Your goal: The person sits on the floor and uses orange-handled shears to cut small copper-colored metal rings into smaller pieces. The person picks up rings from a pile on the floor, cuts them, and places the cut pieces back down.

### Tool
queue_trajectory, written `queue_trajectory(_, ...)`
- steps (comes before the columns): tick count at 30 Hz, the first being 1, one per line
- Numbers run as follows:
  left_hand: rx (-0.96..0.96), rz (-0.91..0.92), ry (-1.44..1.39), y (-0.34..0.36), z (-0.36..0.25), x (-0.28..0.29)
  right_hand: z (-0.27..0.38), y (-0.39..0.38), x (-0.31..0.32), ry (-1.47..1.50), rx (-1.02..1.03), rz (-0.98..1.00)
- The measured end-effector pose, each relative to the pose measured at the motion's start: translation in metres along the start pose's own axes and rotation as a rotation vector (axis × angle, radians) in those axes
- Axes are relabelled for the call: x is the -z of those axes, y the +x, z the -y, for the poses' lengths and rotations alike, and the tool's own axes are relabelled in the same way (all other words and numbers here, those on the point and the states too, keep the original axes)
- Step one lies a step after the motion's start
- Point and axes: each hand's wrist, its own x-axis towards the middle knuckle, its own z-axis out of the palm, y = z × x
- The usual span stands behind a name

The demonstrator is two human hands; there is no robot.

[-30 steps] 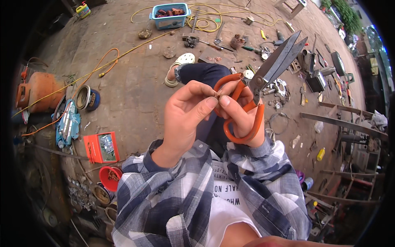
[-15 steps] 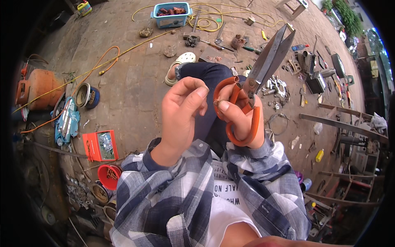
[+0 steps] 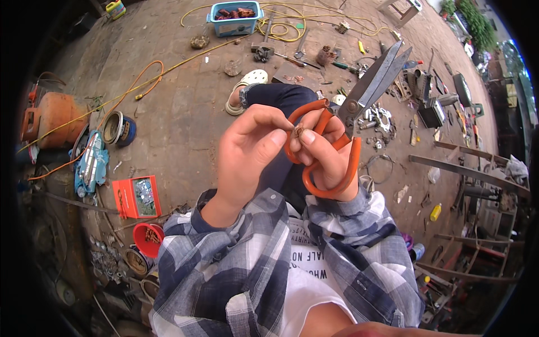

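Note:
My right hand (image 3: 325, 154) holds large shears, with orange handles (image 3: 351, 171) around the fingers and two dark steel blades (image 3: 370, 78) pointing up to the right, slightly apart. Its thumb and forefinger also pinch a small coppery bit (image 3: 298, 132), too small to make out. My left hand (image 3: 252, 146) is half curled just left of it, thumb apart from the forefinger, whose tip reaches to the bit; whether it touches is unclear.
Red bucket (image 3: 141, 235), open orange case (image 3: 124, 197), orange gas cylinder (image 3: 62, 121) at left. Blue tub of copper-coloured pieces (image 3: 233, 25) at top, near coiled yellow hose (image 3: 278, 36). Scattered tools and metal parts (image 3: 431, 112), metal frames (image 3: 460, 165) at right. My foot in a white clog (image 3: 251, 80) ahead.
My left fingertips pulled back from the small piece, then the forefinger came back toward it, with the thumb now apart. The right hand and shears shifted slightly.

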Motion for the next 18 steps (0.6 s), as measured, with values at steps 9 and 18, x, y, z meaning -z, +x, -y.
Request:
queue_trajectory(9,0.000,-0.003,-0.026,-0.002,-0.001,-0.006,-0.003,-0.004,-0.004,-0.050,-0.009,-0.079)
queue_trajectory(18,0.094,0.032,-0.113,-0.002,-0.004,-0.004,0.007,-0.008,-0.008,-0.100,-0.014,-0.073)
